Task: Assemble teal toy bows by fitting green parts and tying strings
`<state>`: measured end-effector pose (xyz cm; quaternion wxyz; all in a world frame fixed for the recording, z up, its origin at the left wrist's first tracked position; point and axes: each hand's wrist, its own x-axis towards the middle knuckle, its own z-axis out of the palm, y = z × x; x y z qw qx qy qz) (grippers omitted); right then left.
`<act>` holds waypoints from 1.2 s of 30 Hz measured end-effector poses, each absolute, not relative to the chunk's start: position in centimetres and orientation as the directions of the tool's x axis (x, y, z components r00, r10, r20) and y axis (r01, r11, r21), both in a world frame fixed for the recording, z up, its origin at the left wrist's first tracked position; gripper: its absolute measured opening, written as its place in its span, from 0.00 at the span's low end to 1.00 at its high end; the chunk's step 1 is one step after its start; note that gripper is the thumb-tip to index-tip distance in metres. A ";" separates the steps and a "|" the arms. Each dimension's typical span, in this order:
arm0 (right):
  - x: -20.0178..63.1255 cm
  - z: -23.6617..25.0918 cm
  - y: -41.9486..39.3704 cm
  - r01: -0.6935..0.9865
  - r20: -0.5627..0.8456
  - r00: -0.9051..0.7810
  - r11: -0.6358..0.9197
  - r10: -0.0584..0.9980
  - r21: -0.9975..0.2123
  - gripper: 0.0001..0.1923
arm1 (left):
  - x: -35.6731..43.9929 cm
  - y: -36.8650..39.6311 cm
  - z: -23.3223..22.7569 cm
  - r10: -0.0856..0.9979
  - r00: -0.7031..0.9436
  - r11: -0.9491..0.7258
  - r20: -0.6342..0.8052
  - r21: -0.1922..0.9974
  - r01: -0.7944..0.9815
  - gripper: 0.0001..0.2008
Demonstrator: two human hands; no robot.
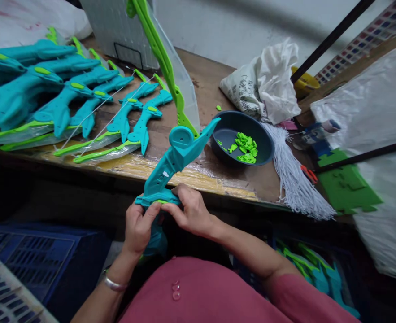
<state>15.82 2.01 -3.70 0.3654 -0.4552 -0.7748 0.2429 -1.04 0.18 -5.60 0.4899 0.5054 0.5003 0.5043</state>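
Watching remotely, I see both hands gripping a teal toy bow handle (171, 172) at the workbench (204, 89) edge: left hand (140, 226) pinching its lower end, right hand (191, 211) pressing a small green piece into it. I judge this the fitting step; next calls for firm seating. Spare green clips (246, 148) wait in the bowl (261, 139) just beyond.

We cannot see the lower end of the teal plastic toy bow grip (171, 168), which our left hand (139, 226) and right hand (191, 213) cover. The long lime-green plastic bow limb (160, 58) runs off the top edge. The printing on the crumpled white plastic bag (265, 83) is too small to read. The blue plastic crate (43, 258) is cut off at the left edge.
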 end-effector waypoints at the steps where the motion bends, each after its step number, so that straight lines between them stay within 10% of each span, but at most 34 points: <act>1: 15.8 -3.7 2.0 0.545 0.365 -0.307 0.476 0.879 -0.690 0.19 | -1.0 0.4 -5.4 1.000 0.017 -0.003 0.003 1.000 -0.012 0.18; 9: 16.7 -3.7 2.8 0.526 0.331 -0.215 0.394 0.919 -0.754 0.18 | 0.1 2.3 -5.1 0.997 0.070 0.032 -0.031 0.999 -0.013 0.19; 17: 20.4 0.1 7.0 0.531 0.088 -0.356 0.279 0.930 -0.800 0.18 | -0.1 6.2 -5.1 0.881 0.333 0.433 -0.337 0.857 -0.280 0.22; 22: 30.4 1.6 14.1 0.850 0.458 0.016 0.230 0.889 -0.475 0.12 | -2.3 8.4 -5.2 0.812 0.459 0.547 -0.361 0.745 -0.382 0.21; 26: 37.5 -0.6 19.6 0.978 0.083 -0.104 0.117 0.991 -0.174 0.05 | -3.5 9.0 -5.7 0.800 0.473 0.579 -0.368 0.680 -0.451 0.17; 36: 39.5 -2.7 20.3 0.970 0.007 -0.079 0.078 0.997 -0.231 0.17 | -5.8 7.0 -5.6 0.747 0.549 0.657 -0.375 0.542 -0.524 0.16</act>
